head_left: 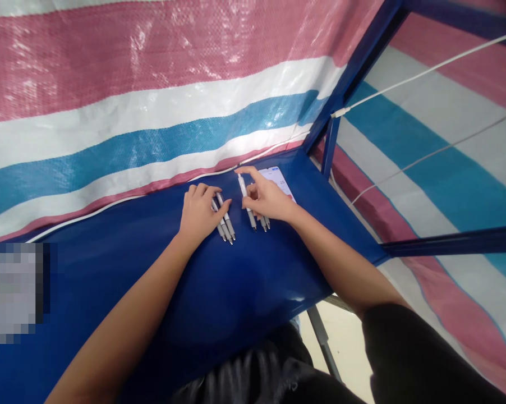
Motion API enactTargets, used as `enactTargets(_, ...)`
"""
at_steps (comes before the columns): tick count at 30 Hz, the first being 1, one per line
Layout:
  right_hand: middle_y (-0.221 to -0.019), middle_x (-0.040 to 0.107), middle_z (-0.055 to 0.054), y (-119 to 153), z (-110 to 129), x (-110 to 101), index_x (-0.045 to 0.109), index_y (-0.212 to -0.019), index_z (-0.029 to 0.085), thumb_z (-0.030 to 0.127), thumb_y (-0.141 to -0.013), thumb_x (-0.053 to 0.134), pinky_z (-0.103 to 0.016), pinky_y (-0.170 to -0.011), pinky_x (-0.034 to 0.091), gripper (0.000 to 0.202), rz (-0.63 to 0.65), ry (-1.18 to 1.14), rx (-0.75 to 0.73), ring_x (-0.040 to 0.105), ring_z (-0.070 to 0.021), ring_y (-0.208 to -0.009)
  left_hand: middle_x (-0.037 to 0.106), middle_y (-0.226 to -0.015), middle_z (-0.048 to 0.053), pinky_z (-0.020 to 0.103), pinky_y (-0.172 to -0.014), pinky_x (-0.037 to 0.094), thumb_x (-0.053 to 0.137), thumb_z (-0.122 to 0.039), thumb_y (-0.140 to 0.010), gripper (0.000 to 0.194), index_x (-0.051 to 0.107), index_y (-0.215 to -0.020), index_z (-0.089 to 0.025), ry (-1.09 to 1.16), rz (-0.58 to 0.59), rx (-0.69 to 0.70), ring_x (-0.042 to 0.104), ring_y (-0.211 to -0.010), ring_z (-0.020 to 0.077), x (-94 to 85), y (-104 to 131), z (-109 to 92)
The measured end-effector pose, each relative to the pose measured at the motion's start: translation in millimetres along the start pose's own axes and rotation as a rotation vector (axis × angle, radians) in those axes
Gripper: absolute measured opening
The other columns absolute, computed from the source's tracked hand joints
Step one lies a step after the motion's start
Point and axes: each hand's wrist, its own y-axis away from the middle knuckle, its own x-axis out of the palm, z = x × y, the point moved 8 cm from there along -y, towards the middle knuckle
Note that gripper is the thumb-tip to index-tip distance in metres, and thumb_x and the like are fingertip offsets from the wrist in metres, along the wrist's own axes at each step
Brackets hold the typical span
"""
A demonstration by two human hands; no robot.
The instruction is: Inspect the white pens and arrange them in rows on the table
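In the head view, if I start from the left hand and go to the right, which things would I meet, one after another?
Left hand → group of pens by its thumb → white-and-grey pen in the right hand → phone → blue frame post.

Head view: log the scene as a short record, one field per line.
Left hand: cupped over a cluster of pens, thumb against them
Right hand: thumb and index finger on a white-and-grey pen
Other pens: partly under the right hand
Phone: screen lit, partly covered by the right hand
Surface: blue tabletop
Backdrop: striped sheeting
Unclear: exact pen count
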Motion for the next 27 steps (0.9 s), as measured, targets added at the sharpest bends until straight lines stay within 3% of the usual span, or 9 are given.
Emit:
enactTargets(9, -0.076, 0.068, 0.009, 0, 3, 12, 0.048, -0.143, 0.025, 0.016, -0.096, 0.054, -0.020, -0.043, 0.046, 0.049, 0.046, 0.004, -0.007, 0.055, -0.0100, -0.045, 0.071, -0.104, 0.010, 0.049, -0.095, 0.048, 0.069, -0.030, -0.096, 0.022, 0.075, -0.116, -0.024, 0.025, 0.027, -0.016, 0.062, -0.105, 0.0341, 0.6, -1, 0)
enactTargets(16, -0.072, 0.066, 0.008, 3, 15, 15, 0.051, -0.140, 0.023, 0.017, -0.103, 0.050, -0.020, -0.046, 0.046, 0.037, 0.047, 0.010, -0.055, 0.055, -0.0104, -0.047, 0.071, -0.102, 0.011, 0.049, -0.094, 0.048, 0.064, -0.030, -0.099, 0.023, 0.078, -0.115, -0.023, 0.026, 0.002, 0.001, 0.062, -0.102, 0.0332, 0.1, 0, -1)
enactTargets(22, -0.079, 0.069, 0.005, 1, 8, 10, 0.039, -0.157, 0.024, 0.023, -0.108, 0.051, -0.024, -0.047, 0.050, 0.051, -0.003, -0.027, -0.028, 0.058, -0.0126, -0.050, 0.073, -0.105, 0.010, 0.049, -0.096, 0.048, 0.074, -0.041, -0.097, 0.025, 0.075, -0.116, -0.024, 0.061, 0.018, 0.000, 0.063, -0.105, 0.0339, 0.4, 0, -1)
enactTargets(27, -0.082, 0.067, 0.005, -3, 0, 7, 0.044, -0.149, 0.024, 0.027, -0.112, 0.044, -0.023, -0.051, 0.049, 0.037, -0.041, -0.024, -0.033, 0.055, -0.0116, -0.053, 0.074, -0.106, 0.009, 0.049, -0.097, 0.047, 0.074, -0.034, -0.095, 0.028, 0.070, -0.120, -0.024, 0.072, 0.038, -0.029, 0.063, -0.106, 0.0340, 1.5, -1, 1)
